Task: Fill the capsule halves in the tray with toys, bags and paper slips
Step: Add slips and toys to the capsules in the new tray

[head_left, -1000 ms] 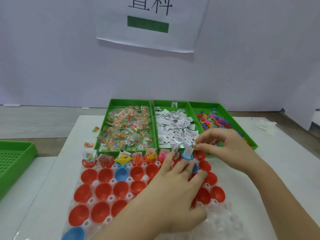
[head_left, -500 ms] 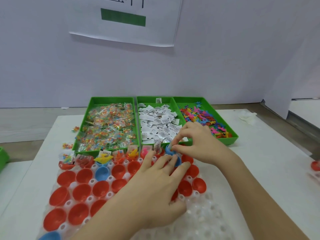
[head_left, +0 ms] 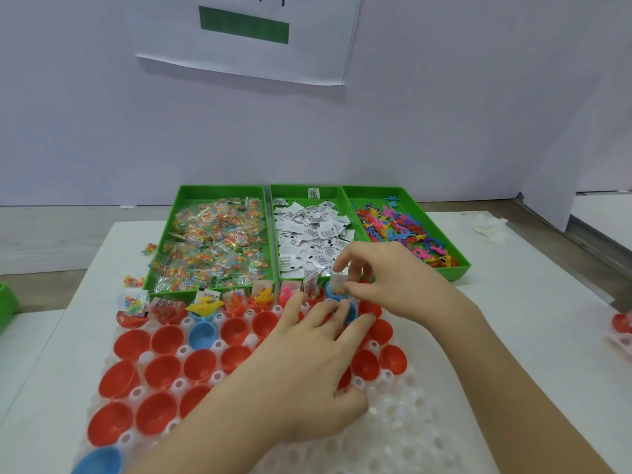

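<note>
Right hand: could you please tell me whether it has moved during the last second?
Yes, slightly: the right hand lowered its fingertips, pinching a paper slip, from the slip bin's front edge toward you into the blue capsule half.

Right hand (head_left: 393, 282) pinching bag (head_left: 338, 283) in blue capsule half (head_left: 332, 295), left hand (head_left: 307, 364) flat on tray (head_left: 410, 425)

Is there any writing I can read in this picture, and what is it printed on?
Nothing is legible.
Wall sheet: black strokes cut off by the top edge, unreadable; the green bar below them carries no text.
Paper slips in the middle green tray: black print, too small to read.
Slips in the filled capsule halves: too small to read.
</note>
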